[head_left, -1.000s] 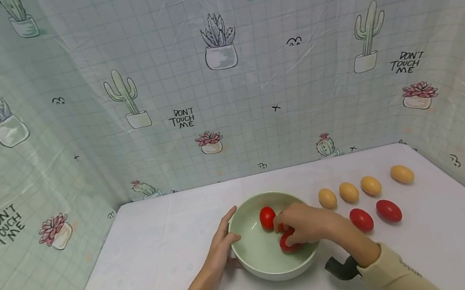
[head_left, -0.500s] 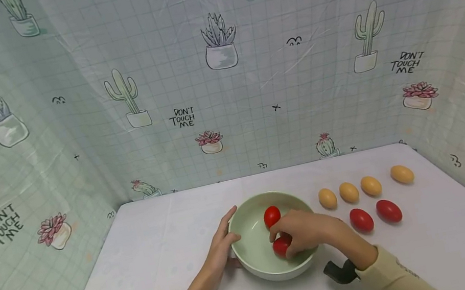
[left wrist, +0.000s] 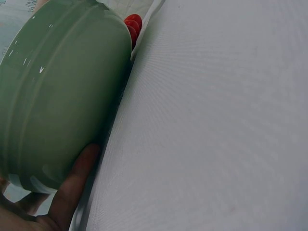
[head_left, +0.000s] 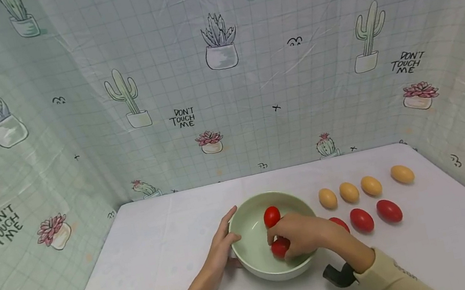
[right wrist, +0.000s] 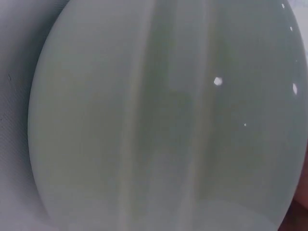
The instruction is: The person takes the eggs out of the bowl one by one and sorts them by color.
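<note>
A pale green bowl (head_left: 255,260) stands on the table, its outer wall filling much of both wrist views. My left hand (head_left: 220,248) holds its left side, the thumb over the rim; in the left wrist view, fingers (left wrist: 72,192) press low on the bowl wall (left wrist: 62,96). My right hand (head_left: 301,232) reaches over the right rim and pinches a red egg-shaped thing (head_left: 280,248) near the bowl's bottom. Another red egg-shaped thing (head_left: 271,216) lies just beyond these fingers inside the bowl. The right palm hides part of the bowl's inside.
Right of the bowl, several yellow egg-shaped things (head_left: 349,193) form a back row. In front of them lie red ones (head_left: 361,220), one partly behind the right forearm. The white table (head_left: 160,240) meets a cactus-printed curtain (head_left: 169,156) at its back edge.
My right hand has shifted slightly left and toward me with the red egg-shaped thing. The other one in the bowl moved slightly right. A red one on the table came out from behind the forearm.
</note>
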### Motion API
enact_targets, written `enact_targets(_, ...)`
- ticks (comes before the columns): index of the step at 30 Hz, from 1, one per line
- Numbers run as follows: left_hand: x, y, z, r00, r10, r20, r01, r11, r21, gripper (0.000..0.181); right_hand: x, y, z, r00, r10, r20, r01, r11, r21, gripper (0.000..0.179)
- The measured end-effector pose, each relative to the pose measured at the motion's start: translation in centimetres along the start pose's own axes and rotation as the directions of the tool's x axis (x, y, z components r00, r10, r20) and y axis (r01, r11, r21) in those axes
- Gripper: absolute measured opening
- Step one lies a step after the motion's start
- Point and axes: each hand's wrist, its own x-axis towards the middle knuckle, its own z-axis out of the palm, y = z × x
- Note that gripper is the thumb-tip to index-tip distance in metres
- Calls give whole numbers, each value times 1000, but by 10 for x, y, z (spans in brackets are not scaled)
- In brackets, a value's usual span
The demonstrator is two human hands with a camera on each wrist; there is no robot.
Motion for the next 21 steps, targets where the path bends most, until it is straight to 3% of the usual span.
enact_targets(21,0,1,1,1000,-8,-5,8,1000,-1,75,-15,9,-24,996,16,-87,-7,995,104,39)
